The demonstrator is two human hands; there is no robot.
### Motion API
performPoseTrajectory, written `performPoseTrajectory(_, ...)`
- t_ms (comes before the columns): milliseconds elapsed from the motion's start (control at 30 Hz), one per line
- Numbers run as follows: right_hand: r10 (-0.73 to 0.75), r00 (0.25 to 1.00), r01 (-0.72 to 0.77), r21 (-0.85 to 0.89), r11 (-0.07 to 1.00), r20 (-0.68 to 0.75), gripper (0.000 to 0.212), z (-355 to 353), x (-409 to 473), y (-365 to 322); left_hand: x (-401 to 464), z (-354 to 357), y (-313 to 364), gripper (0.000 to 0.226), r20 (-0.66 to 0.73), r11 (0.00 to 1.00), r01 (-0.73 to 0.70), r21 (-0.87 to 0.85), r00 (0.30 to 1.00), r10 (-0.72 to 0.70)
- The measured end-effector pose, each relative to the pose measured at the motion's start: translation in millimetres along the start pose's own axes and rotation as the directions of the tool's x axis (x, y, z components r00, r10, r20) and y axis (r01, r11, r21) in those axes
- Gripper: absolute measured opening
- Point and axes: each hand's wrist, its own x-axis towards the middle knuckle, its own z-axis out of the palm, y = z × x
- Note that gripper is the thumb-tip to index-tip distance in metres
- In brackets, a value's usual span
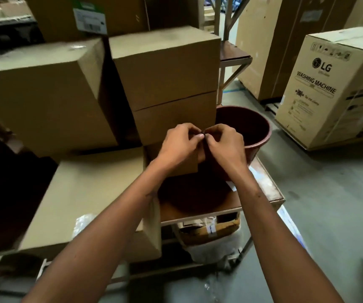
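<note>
The left hand [180, 145] and the right hand [224, 145] meet fingertip to fingertip, fingers curled, both pinching a dark bit [202, 135] that is too small to identify. It sits exactly between the two hands, so neither is nearer. Its long axis cannot be made out. It is held just over the far right corner of a small box [182, 169], which is near the person and partly under the left hand. A red bucket [252, 127] stands just to the right, and stacked boxes [165, 68] rise close behind. Any pull apart would likely run left-right along the line of the knuckles.
</note>
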Motion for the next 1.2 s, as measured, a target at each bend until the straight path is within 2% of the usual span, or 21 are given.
performPoseTrajectory(200, -0.135, 0.966, 0.150, -0.051, 0.987, 0.223, 0.028, 47.3, -93.4, -71.5, -93.8, -92.6, -60.8, 0.028, -0.100, 0.995, -0.015, -0.095, 0.995, 0.005)
performPoseTrajectory(267, -0.135, 0.952, 0.165, -0.085, 0.983, 0.276, 0.034, 63.0, -125.3, -92.8, -126.8, -123.6, -90.2, 0.025, -0.159, 0.999, -0.011, -0.045, 0.987, 0.004)
performPoseTrajectory(367, -0.097, 0.965, 0.143, -0.181, 0.973, 0.244, 0.043, 89.1, -170.6, -116.8, -170.8, -161.3, -131.4, 0.029, -0.225, 0.998, 0.031, 0.062, 0.974, -0.016)
performPoseTrajectory(500, -0.090, 0.979, 0.146, -0.319, 0.937, 0.182, 0.052, 129.2, -207.8, -140.1, -205.6, -183.7, -176.8, 0.036, -0.262, 0.961, 0.044, 0.274, 0.964, 0.031)
performPoseTrajectory(567, -0.082, 0.983, 0.138, -0.376, 0.916, 0.162, 0.053, 145.3, -221.5, -145.1, -217.1, -183.3, -196.9, 0.044, -0.254, 0.923, 0.127, 0.363, 0.967, -0.034)
performPoseTrajectory(667, -0.080, 0.987, 0.137, -0.452, 0.881, 0.142, 0.055, 160.3, -235.9, -142.2, -231.1, -174.2, -217.6, 0.062, -0.197, 0.927, 0.240, 0.288, 0.962, -0.188)
performPoseTrajectory(767, -0.082, 0.984, 0.151, -0.513, 0.845, 0.156, 0.059, 159.7, -242.9, -141.0, -241.6, -158.5, -224.6, 0.059, -0.170, 0.935, 0.203, 0.292, 0.973, -0.158)
performPoseTrajectory(867, -0.110, 0.974, 0.207, -0.584, 0.785, 0.198, 0.061, 157.7, -249.1, -146.7, -249.4, -151.3, -222.1, 0.056, -0.199, 0.914, 0.232, 0.333, 0.965, -0.172)
performPoseTrajectory(933, -0.163, 0.944, 0.300, -0.539, 0.787, 0.288, 0.061, 165.9, -248.4, -155.8, -250.2, -152.2, -221.1, 0.057, -0.191, 0.916, 0.220, 0.334, 0.968, -0.163)
performPoseTrajectory(1033, -0.272, 0.854, 0.448, -0.362, 0.817, 0.444, 0.059, 187.5, -241.9, -178.0, -252.7, -154.6, -220.0, 0.056, -0.165, 0.917, 0.208, 0.340, 0.973, -0.159)
performPoseTrajectory(1100, -0.330, 0.818, 0.499, -0.297, 0.814, 0.471, 0.057, 198.0, -233.4, -189.7, -256.2, -153.0, -220.5, 0.056, -0.158, 0.913, 0.209, 0.350, 0.974, -0.162)
performPoseTrajectory(1200, -0.354, 0.801, 0.539, -0.326, 0.776, 0.483, 0.060, 200.0, -211.0, -188.7, -259.9, -149.8, -219.8, 0.055, -0.186, 0.909, 0.222, 0.353, 0.969, -0.165)
